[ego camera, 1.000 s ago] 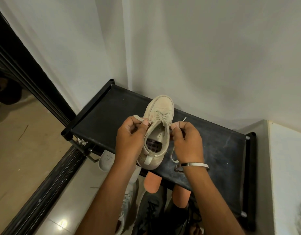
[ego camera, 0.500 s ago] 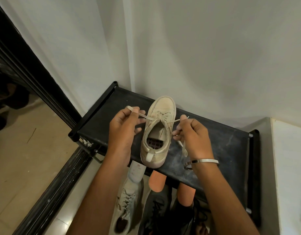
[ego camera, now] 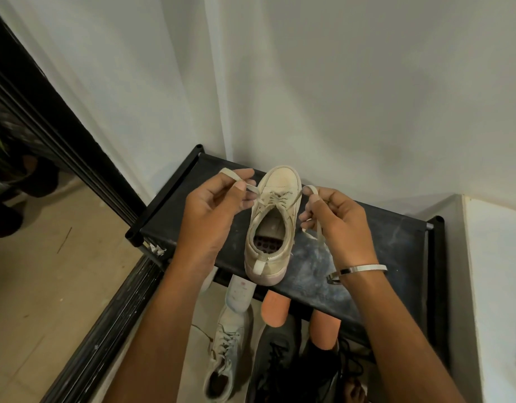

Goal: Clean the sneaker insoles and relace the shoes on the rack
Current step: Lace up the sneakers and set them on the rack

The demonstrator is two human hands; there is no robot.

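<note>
A worn cream sneaker (ego camera: 272,225) stands on the black top shelf of the rack (ego camera: 396,242), toe toward the wall, with no insole showing inside. My left hand (ego camera: 213,207) pinches the left lace end (ego camera: 232,174) and holds it out to the left of the shoe. My right hand (ego camera: 335,219) pinches the right lace end (ego camera: 310,190), whose loose tail hangs below my fingers. Both laces run taut from the upper eyelets.
Below the shelf on the floor lie a white insole (ego camera: 239,295), two orange insoles (ego camera: 275,311), a pale high-top sneaker (ego camera: 224,356) and a dark shoe (ego camera: 275,362). A black door frame (ego camera: 61,135) runs at the left; a white wall stands behind the rack.
Both hands have drawn apart from the shoe's tongue, pulling the lace ends outward to each side. The view has shifted, showing more of the floor below the shelf.
</note>
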